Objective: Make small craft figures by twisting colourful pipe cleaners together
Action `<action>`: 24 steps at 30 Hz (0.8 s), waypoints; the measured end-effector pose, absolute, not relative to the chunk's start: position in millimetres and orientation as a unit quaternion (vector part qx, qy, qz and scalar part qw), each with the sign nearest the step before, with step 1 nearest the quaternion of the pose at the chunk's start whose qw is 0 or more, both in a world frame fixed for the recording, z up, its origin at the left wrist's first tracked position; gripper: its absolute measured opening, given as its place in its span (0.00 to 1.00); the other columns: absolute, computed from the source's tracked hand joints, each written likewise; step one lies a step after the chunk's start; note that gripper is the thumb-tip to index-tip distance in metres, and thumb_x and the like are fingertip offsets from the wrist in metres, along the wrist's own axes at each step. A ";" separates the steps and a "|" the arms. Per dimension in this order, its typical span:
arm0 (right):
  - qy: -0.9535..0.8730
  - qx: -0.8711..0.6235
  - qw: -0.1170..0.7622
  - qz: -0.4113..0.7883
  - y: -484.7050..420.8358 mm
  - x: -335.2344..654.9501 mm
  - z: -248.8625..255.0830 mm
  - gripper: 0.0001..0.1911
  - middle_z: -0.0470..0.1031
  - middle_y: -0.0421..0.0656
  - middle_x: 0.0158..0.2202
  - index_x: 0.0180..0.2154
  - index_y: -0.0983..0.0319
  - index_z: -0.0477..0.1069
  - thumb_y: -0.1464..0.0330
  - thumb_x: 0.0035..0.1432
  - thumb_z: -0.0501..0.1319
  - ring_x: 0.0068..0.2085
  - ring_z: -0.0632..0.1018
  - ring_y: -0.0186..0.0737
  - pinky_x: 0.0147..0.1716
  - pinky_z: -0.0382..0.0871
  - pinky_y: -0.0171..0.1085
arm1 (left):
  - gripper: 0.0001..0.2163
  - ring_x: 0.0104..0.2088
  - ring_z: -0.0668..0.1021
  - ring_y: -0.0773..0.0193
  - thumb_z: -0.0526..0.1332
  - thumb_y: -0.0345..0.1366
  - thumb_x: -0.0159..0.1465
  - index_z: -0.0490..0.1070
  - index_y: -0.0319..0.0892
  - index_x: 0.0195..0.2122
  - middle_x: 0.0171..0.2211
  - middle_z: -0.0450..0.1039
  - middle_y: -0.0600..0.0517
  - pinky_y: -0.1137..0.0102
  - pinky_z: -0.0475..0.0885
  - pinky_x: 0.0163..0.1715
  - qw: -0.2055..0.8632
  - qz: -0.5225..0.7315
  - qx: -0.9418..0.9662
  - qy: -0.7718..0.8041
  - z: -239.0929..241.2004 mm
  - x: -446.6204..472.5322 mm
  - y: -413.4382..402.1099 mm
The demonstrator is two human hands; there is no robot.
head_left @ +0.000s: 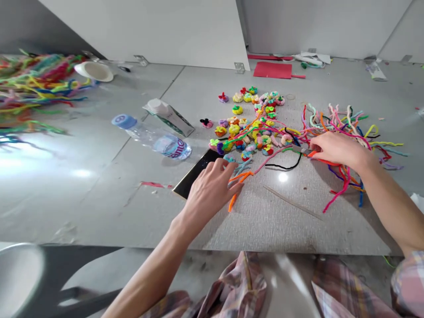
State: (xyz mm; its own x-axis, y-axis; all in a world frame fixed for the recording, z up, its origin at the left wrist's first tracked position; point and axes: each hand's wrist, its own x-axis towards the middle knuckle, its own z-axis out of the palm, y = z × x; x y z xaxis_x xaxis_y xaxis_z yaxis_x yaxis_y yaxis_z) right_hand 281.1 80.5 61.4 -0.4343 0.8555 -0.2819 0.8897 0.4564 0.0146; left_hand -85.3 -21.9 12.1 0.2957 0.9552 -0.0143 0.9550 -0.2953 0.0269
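Observation:
My left hand [213,183] is over the table with fingers bent, thumb and index finger apart around a folded orange pipe cleaner [245,176]. Whether the thumb touches it is hard to see. Light blue pipe cleaner pieces [243,167] lie by its fingertips, and a black phone [195,174] is partly beneath the hand. My right hand [338,149] is closed on orange-handled pliers [301,150], their grey jaws pointing left. Around and under that hand spreads a pile of mixed pipe cleaners [346,183]. Many small coiled pipe cleaner pieces [256,128] are clustered between the hands.
Left of the cluster, a clear plastic bottle [152,138] lies beside a carton [170,117]. A white cup [94,71] and a large bundle of pipe cleaners [43,88] are farther left. Red sheet [272,70] lies near the back panel. A thin strip [293,202] lies in front.

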 end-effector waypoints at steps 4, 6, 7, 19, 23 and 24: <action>0.830 0.536 0.126 -0.083 81.5 289.0 73.7 0.10 0.85 0.47 0.40 0.45 0.60 0.81 0.64 0.66 0.64 0.38 0.81 0.45 0.35 0.63 0.41 | 0.17 0.50 0.81 0.44 0.56 0.40 0.76 0.70 0.44 0.64 0.53 0.77 0.39 0.55 0.77 0.49 0.015 0.016 0.832 0.555 3.2 -97.5 -13.8; 0.828 0.538 0.135 -0.086 80.4 290.0 74.4 0.10 0.85 0.46 0.40 0.45 0.59 0.81 0.62 0.65 0.67 0.38 0.81 0.45 0.34 0.62 0.40 | 0.16 0.47 0.81 0.46 0.54 0.39 0.78 0.69 0.45 0.63 0.47 0.79 0.41 0.57 0.76 0.46 0.012 0.009 0.836 0.549 4.0 -99.1 -8.1; 0.829 0.535 0.141 -0.085 79.5 289.2 72.9 0.11 0.85 0.46 0.39 0.44 0.59 0.81 0.61 0.63 0.68 0.38 0.81 0.46 0.34 0.62 0.40 | 0.15 0.47 0.81 0.46 0.53 0.40 0.78 0.70 0.45 0.62 0.46 0.79 0.42 0.57 0.75 0.46 0.006 0.005 0.835 0.550 5.7 -99.1 -5.2; 0.803 0.586 0.104 -0.034 90.4 311.5 78.3 0.08 0.81 0.46 0.33 0.38 0.59 0.78 0.63 0.61 0.63 0.32 0.76 0.42 0.30 0.58 0.40 | 0.14 0.48 0.81 0.46 0.55 0.43 0.76 0.76 0.46 0.56 0.48 0.78 0.45 0.63 0.72 0.40 0.046 -0.043 0.858 0.510 18.3 -114.0 19.9; 0.762 0.641 0.095 0.016 95.5 325.0 83.2 0.12 0.83 0.50 0.39 0.41 0.61 0.79 0.60 0.64 0.62 0.35 0.77 0.45 0.31 0.57 0.41 | 0.18 0.49 0.82 0.48 0.52 0.47 0.78 0.76 0.47 0.57 0.51 0.80 0.46 0.63 0.73 0.45 0.092 -0.058 0.867 0.487 23.9 -116.7 25.2; 0.754 0.649 0.100 0.015 96.6 327.0 82.7 0.13 0.84 0.51 0.40 0.41 0.61 0.79 0.60 0.64 0.62 0.35 0.77 0.46 0.31 0.57 0.41 | 0.19 0.50 0.83 0.47 0.51 0.47 0.78 0.76 0.46 0.57 0.51 0.80 0.45 0.62 0.74 0.46 0.101 -0.056 0.867 0.485 26.9 -115.4 26.3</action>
State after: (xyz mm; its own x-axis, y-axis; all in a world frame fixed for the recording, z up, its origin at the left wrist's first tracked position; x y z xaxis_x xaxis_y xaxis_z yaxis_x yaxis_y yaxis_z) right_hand 327.0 96.6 82.7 -0.1387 0.9818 -0.1301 0.9756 0.1580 0.1525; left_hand -115.4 26.3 26.9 0.5237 0.8293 -0.1950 0.8519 -0.5096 0.1209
